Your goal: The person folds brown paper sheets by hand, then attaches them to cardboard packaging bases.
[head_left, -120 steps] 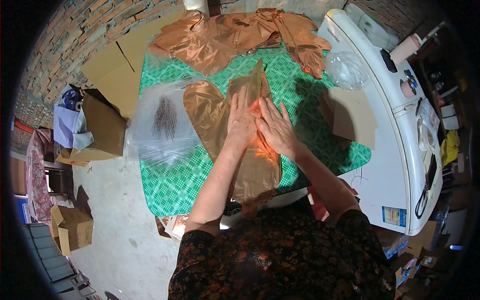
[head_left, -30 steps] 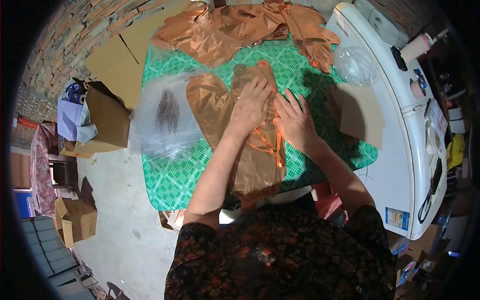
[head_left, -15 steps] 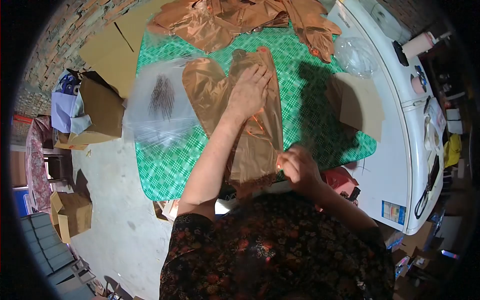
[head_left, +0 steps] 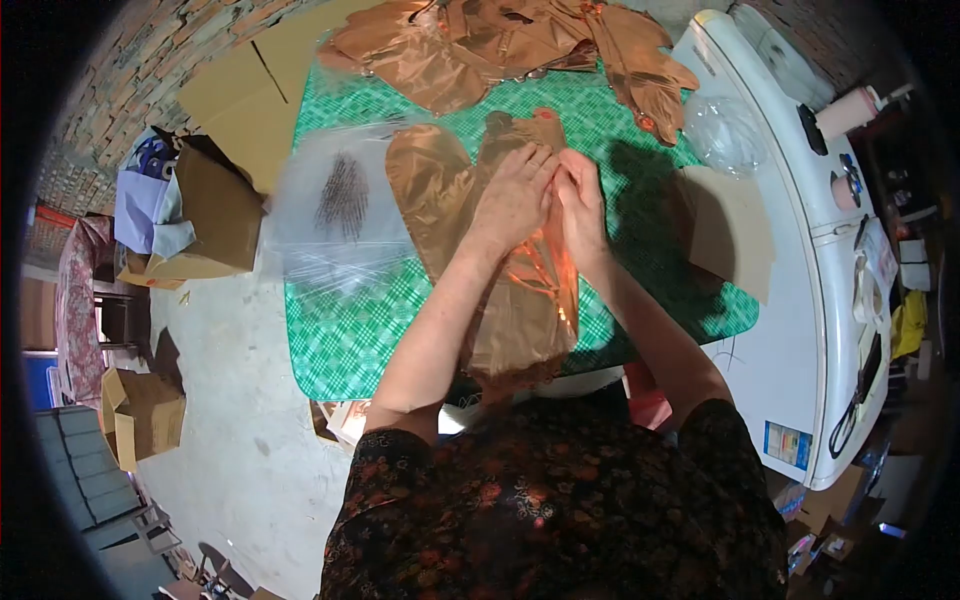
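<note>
A flat, uninflated rose-gold foil balloon (head_left: 520,335) lies lengthwise on the green checked tabletop, its near end reaching the table's front edge. My left hand (head_left: 515,200) rests flat on its upper part with the fingers stretched forward. At the balloon's upper right edge, my right hand (head_left: 580,200) has its fingers bent in beside my left fingertips, pinching the foil edge. Creased, shiny foil shows just below both hands. The rounded left lobe of the foil lies beside my left hand. What is under my palms is hidden.
More rose-gold foil balloons (head_left: 430,60) lie along the table's far side. Clear plastic bags (head_left: 340,215) are at the left. A cardboard piece (head_left: 725,225) and a round clear plastic item (head_left: 725,135) rest at the right, on or by a white fridge (head_left: 790,330). Cardboard boxes (head_left: 215,215) stand left.
My right hand has moved up from the balloon's lower right edge to its upper right edge, beside my left hand. My left hand stays on the foil. The view has shifted slightly.
</note>
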`<state>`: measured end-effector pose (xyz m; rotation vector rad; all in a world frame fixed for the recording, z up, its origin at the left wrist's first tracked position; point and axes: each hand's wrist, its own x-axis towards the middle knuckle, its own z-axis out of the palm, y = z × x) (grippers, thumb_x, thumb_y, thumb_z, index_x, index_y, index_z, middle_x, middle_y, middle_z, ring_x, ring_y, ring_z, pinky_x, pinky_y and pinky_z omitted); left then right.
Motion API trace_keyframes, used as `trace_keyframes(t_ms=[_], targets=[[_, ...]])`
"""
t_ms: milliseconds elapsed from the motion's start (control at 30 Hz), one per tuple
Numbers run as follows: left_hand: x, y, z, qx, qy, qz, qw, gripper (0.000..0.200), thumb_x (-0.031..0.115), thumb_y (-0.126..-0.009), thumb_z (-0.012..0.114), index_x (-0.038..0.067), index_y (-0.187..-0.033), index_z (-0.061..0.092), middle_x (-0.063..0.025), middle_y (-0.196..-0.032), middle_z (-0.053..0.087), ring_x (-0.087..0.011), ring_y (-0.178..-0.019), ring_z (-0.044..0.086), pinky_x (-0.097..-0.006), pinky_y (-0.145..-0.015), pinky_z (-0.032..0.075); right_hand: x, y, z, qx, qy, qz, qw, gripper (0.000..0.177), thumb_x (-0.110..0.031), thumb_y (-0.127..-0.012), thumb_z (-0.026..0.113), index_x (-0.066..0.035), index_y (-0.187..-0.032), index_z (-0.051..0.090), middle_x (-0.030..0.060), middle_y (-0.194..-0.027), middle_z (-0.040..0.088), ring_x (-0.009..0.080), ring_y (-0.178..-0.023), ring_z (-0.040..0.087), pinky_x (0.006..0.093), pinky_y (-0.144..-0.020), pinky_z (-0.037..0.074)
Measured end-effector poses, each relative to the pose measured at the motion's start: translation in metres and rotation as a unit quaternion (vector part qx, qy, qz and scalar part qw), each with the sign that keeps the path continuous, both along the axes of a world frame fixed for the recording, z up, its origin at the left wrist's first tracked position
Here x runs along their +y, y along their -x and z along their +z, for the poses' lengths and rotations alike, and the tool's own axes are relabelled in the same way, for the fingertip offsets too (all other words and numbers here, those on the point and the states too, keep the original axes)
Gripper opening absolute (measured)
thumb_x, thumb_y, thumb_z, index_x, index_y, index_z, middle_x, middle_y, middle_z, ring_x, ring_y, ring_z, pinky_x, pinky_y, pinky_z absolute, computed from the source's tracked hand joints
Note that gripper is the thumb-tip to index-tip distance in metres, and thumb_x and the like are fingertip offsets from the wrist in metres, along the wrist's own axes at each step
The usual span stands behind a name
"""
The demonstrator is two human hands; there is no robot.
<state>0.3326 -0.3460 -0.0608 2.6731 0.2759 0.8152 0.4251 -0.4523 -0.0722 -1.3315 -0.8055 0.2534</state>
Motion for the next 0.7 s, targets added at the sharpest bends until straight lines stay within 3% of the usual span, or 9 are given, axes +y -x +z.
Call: trace_keyframes(t_ms=[100,233,367,433,467,600,700], targets=[[-0.001,0.000,0.002,-0.010,0.042,0.006,0.999,0.048,0.020,-0.101,0.058,0.002,-0.145,0.058,-0.0201,-0.150,0.059,-0.0374,-0.145,0.048,-0.0493,-0.125,0.035,-0.007,0.007,0.009,-0.034,0.052,-0.018,0.998,0.036,-0.015,-0.109,0.056,-0.005,-0.144,0.054,0.0140,-0.131,0.063,0.0221,-0.118,0.061,0.0365,-0.104,0.049],[0.009,0.006,0.029,-0.115,0.093,0.022,0.989,0.047,0.012,-0.097,0.063,0.000,-0.142,0.058,-0.0240,-0.141,0.062,-0.0404,-0.143,0.048,-0.0516,-0.123,0.036,-0.006,0.006,0.010,-0.074,0.139,-0.026,0.987,0.044,-0.023,-0.107,0.056,-0.006,-0.147,0.051,0.0241,-0.135,0.062,0.0390,-0.125,0.061,0.0445,-0.106,0.049],[0.033,0.042,0.045,-0.208,0.070,0.181,0.959,0.047,0.007,-0.091,0.069,0.002,-0.137,0.059,-0.0247,-0.119,0.064,-0.0441,-0.114,0.058,-0.0526,-0.101,0.047,-0.005,0.011,0.016,-0.172,0.183,-0.027,0.968,0.045,-0.020,-0.103,0.059,-0.004,-0.144,0.053,0.0245,-0.139,0.060,0.0423,-0.134,0.054,0.0479,-0.111,0.044],[0.043,0.079,0.055,-0.142,0.069,0.244,0.957,0.046,0.016,-0.089,0.077,0.001,-0.130,0.064,-0.0221,-0.115,0.066,-0.0426,-0.112,0.060,-0.0508,-0.099,0.050,-0.003,0.010,0.011,-0.261,0.203,-0.041,0.943,0.045,-0.018,-0.100,0.061,-0.004,-0.143,0.054,0.0239,-0.141,0.059,0.0433,-0.140,0.049,0.0498,-0.115,0.042],[0.047,0.098,0.050,-0.076,0.061,0.281,0.955,0.043,0.020,-0.089,0.078,0.002,-0.125,0.065,-0.0206,-0.113,0.066,-0.0413,-0.111,0.061,-0.0508,-0.096,0.050,-0.003,0.008,0.009,-0.295,0.211,-0.019,0.932,0.045,-0.017,-0.098,0.063,-0.003,-0.139,0.056,0.0217,-0.141,0.060,0.0443,-0.146,0.042,0.0510,-0.119,0.038],[0.037,0.141,0.041,0.104,-0.038,0.369,0.923,0.038,0.033,-0.087,0.079,0.005,-0.111,0.068,-0.0152,-0.109,0.066,-0.0362,-0.106,0.062,-0.0496,-0.089,0.051,-0.001,0.011,0.006,-0.344,0.219,0.003,0.913,0.047,-0.015,-0.095,0.064,0.000,-0.139,0.056,0.0206,-0.142,0.060,0.0479,-0.149,0.036,0.0520,-0.123,0.032],[0.033,0.140,0.030,0.138,-0.093,0.396,0.903,0.038,0.039,-0.087,0.077,0.007,-0.106,0.069,-0.0130,-0.108,0.067,-0.0336,-0.104,0.062,-0.0478,-0.086,0.050,0.000,0.014,0.005,-0.361,0.225,0.001,0.905,0.050,-0.014,-0.094,0.064,0.001,-0.141,0.055,0.0211,-0.144,0.059,0.0476,-0.149,0.035,0.0522,-0.124,0.031]])
